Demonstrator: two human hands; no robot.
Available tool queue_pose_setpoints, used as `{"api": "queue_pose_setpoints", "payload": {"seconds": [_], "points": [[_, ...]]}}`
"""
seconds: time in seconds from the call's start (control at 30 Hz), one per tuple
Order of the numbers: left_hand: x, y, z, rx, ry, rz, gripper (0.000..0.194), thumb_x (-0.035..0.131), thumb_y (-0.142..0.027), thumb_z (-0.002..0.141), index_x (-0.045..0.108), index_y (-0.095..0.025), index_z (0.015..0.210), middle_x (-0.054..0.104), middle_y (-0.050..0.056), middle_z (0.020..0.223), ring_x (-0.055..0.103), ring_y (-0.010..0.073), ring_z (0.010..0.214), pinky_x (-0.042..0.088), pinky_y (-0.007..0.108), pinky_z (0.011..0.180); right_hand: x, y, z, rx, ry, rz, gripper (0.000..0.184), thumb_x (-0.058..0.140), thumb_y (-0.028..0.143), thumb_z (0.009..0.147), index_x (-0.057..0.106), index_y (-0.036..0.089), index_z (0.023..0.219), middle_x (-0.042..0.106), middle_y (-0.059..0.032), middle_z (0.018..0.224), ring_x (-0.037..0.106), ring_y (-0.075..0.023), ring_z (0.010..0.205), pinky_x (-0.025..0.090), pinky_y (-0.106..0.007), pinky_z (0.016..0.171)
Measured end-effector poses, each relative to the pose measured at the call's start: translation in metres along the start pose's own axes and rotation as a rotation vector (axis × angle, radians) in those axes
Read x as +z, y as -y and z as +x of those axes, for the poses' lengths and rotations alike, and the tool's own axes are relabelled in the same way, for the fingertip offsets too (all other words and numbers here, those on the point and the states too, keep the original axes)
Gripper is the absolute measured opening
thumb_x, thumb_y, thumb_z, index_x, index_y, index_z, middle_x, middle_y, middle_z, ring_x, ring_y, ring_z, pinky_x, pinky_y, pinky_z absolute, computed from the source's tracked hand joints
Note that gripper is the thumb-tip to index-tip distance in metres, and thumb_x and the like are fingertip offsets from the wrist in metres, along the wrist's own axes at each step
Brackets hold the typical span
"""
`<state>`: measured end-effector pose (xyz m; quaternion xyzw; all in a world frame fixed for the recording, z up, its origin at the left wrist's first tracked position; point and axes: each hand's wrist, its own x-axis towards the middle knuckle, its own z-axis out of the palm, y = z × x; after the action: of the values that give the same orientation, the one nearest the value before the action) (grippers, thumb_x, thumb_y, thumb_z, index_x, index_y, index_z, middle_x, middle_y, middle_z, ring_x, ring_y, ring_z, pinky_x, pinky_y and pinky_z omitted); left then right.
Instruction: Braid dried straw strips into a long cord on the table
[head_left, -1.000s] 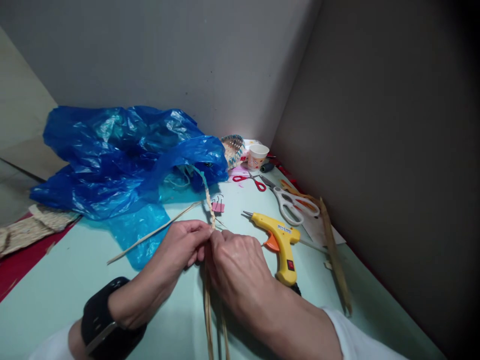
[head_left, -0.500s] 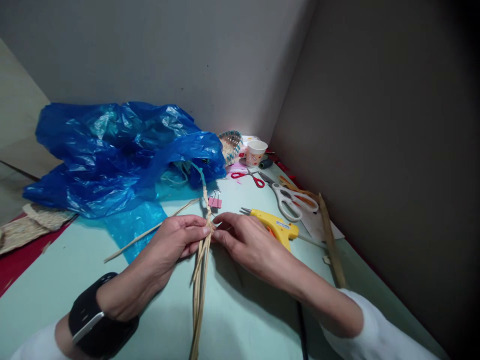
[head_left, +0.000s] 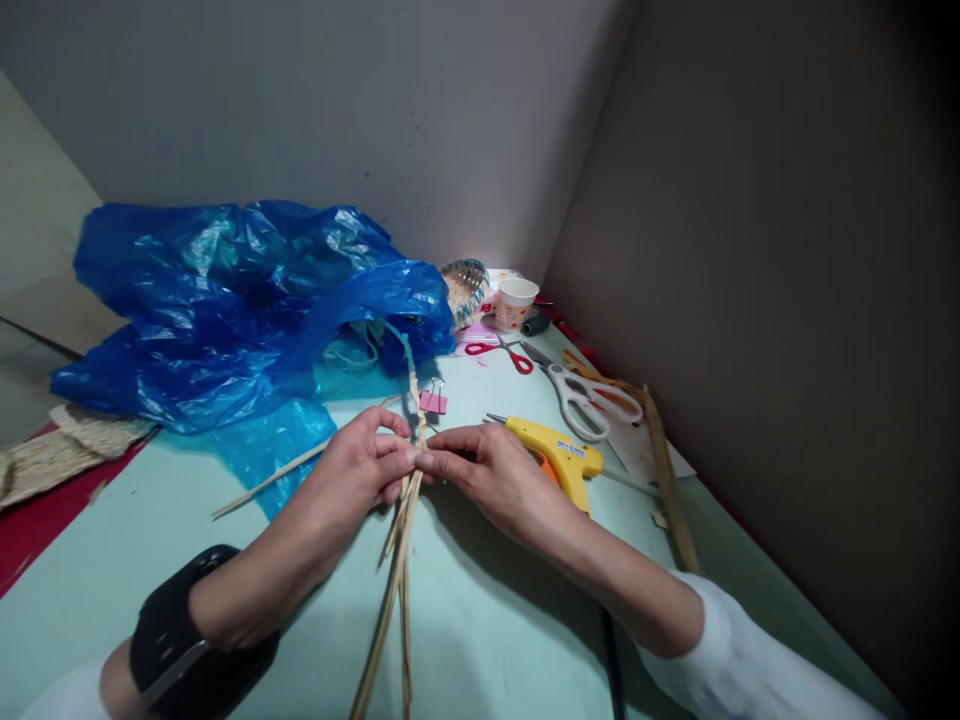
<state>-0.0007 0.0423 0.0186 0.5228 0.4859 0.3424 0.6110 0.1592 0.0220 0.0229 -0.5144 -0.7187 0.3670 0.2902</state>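
A thin braid of pale dried plant strips (head_left: 417,398) runs from the mouth of the blue plastic bag (head_left: 255,300) toward me. My left hand (head_left: 364,465) pinches its lower end between thumb and fingers. From the other side my right hand (head_left: 491,465) pinches the same spot, the two thumb tips nearly meeting. Below them the loose strips (head_left: 397,590) fan out toward the near edge of the view. What each finger does behind the braid is hidden. A pink binder clip (head_left: 433,402) lies just beyond the hands.
A yellow glue gun (head_left: 559,455) lies right of my right hand. Behind it are white-handled scissors (head_left: 589,405), red-handled scissors (head_left: 517,357), a paper cup (head_left: 516,305) and a small woven basket (head_left: 466,290). A single strip (head_left: 274,478) lies left; a brown stick (head_left: 667,480) lies right.
My right hand's fingers have closed onto the braid beside my left thumb. The loose strips below have spread apart, some swinging left. My left index finger has lifted a little.
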Motion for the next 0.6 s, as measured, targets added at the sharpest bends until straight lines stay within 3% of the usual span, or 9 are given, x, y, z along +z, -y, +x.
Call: {"api": "queue_pose_setpoints", "payload": {"seconds": [0.33,0.47,0.6], "points": [[-0.006,0.003,-0.001,0.123,0.099,0.331,0.003,0.047,-0.026,0.085,0.045,-0.023,0.084,0.055,-0.006,0.06,0.048,0.0124,0.057,0.033,0.024,0.054,0.008,-0.002,0.001,0.055,-0.112,0.119,0.032,0.053,0.031,0.088,0.073,0.013,0.07,0.063,-0.0007,0.063,0.05,-0.0106,0.06,0.036,-0.021,0.059],[-0.005,-0.002,-0.006,0.186,0.006,0.563,0.009,0.049,-0.028,0.084,0.05,-0.024,0.092,0.061,-0.003,0.064,0.054,0.0175,0.065,0.036,0.027,0.062,0.01,-0.004,0.002,0.06,-0.159,0.097,0.026,0.056,0.024,0.083,0.072,0.013,0.066,0.06,0.0001,0.062,0.049,-0.0105,0.061,0.035,-0.021,0.059],[0.001,-0.01,-0.015,0.256,-0.14,0.849,0.012,0.051,-0.026,0.081,0.056,-0.023,0.092,0.061,-0.001,0.062,0.053,0.0197,0.06,0.031,0.029,0.059,0.012,-0.005,0.001,0.091,-0.168,0.067,0.027,0.056,0.026,0.081,0.072,0.012,0.065,0.061,-0.0001,0.06,0.046,-0.0103,0.058,0.032,-0.022,0.054]]}}
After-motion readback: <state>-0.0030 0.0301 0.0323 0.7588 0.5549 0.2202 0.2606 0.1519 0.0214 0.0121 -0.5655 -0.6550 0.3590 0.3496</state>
